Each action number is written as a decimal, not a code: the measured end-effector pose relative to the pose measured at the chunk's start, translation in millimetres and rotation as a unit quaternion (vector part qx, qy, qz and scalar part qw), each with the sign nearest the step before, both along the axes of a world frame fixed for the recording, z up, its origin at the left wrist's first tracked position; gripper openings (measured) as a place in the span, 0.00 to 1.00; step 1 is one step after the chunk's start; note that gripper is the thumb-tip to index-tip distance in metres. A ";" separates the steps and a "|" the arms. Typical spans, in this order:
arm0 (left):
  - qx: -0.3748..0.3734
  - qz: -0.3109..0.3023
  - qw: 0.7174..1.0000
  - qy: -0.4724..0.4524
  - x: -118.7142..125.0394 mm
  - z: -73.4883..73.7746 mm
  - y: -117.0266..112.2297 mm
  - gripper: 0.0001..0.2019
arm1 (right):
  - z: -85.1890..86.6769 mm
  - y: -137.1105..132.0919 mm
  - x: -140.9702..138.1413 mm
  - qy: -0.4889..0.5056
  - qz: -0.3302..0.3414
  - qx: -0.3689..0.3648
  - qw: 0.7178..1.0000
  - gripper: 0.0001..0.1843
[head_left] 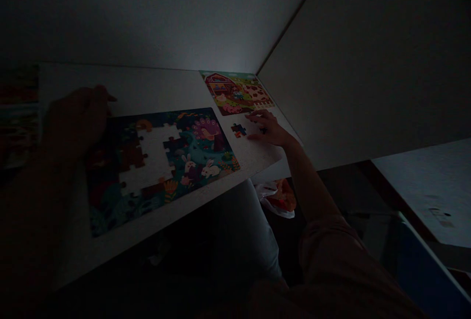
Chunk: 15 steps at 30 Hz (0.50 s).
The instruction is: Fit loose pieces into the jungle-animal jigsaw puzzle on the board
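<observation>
A dark jigsaw puzzle with a peacock and rabbits lies on the white table, with a bare gap in its middle. My right hand rests on the table right of it, fingers spread over loose pieces; a small joined cluster of pieces lies just left of the fingers. My left hand hovers at the puzzle's upper left corner, fingers curled; the dim light hides whether it holds anything. A finished farm puzzle lies beyond my right hand.
A white wall panel rises along the table's right side. Colourful boxes or pictures sit at the far left in shadow. A plastic bag lies below the table edge. Another pale surface stands at right.
</observation>
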<state>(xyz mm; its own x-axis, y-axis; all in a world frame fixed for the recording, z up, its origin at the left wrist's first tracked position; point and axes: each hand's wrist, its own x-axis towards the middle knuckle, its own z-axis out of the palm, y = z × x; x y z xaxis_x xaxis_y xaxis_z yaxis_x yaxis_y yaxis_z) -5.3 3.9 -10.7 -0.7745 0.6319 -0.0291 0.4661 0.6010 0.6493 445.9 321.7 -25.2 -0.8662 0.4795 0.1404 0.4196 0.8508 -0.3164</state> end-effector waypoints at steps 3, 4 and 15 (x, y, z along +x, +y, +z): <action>0.003 0.017 0.999 0.034 0.9 0.1 1.9 0.29 | 2.9 -2.0 -19.3 0.010 0.039 -0.039 0.998 0.33; 0.008 0.010 0.999 0.040 -0.2 -1.8 2.0 0.29 | 2.6 -3.6 -22.4 0.027 0.050 -0.050 0.997 0.32; 0.067 -0.023 0.996 0.061 3.5 -10.7 -0.5 0.30 | 14.8 -52.0 -53.2 0.194 0.086 0.026 0.977 0.21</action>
<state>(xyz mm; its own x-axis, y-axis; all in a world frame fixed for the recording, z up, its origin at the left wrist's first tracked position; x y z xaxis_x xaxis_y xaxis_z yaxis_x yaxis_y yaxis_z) -1.8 3.3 -21.5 -0.7377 0.6580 0.1508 0.5712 0.4893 0.6590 392.7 269.7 -10.3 -0.8097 0.3155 0.4948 0.1270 0.9174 -0.3771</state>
